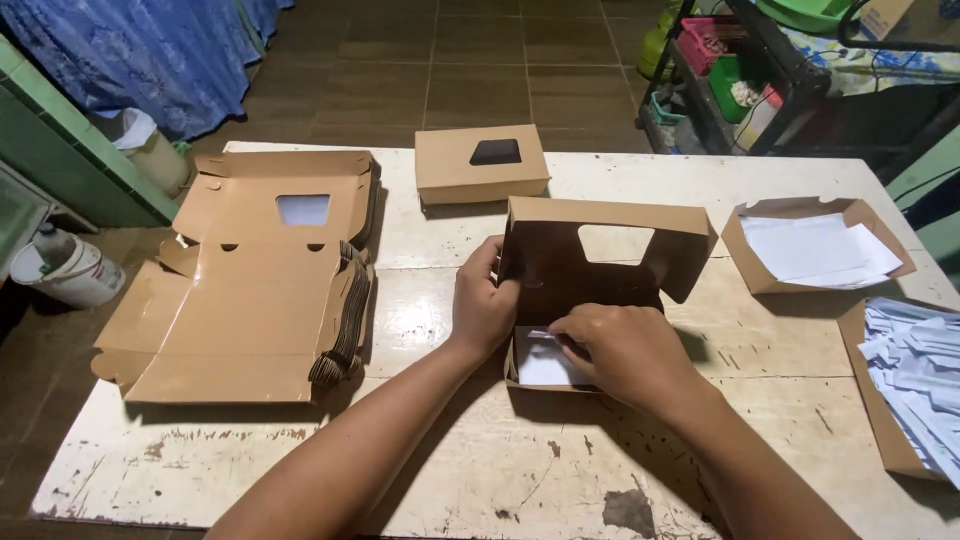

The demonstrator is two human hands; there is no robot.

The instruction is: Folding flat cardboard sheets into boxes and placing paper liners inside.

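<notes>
A brown cardboard box (pixel 600 255) with a window cut in its raised lid stands open in the middle of the white table (pixel 300 470). My left hand (pixel 485 300) grips the box's left wall. My right hand (pixel 625 350) reaches into the box and presses a white paper sheet (pixel 540 365) lying on its bottom.
A stack of flat unfolded window boxes (pixel 260 280) lies at the left. A closed window box (pixel 480 162) sits at the back. At the right stand an open box with white sheets (pixel 815 250) and a tray of white paper strips (pixel 920 370). A metal shelf (pixel 750 70) stands beyond the table.
</notes>
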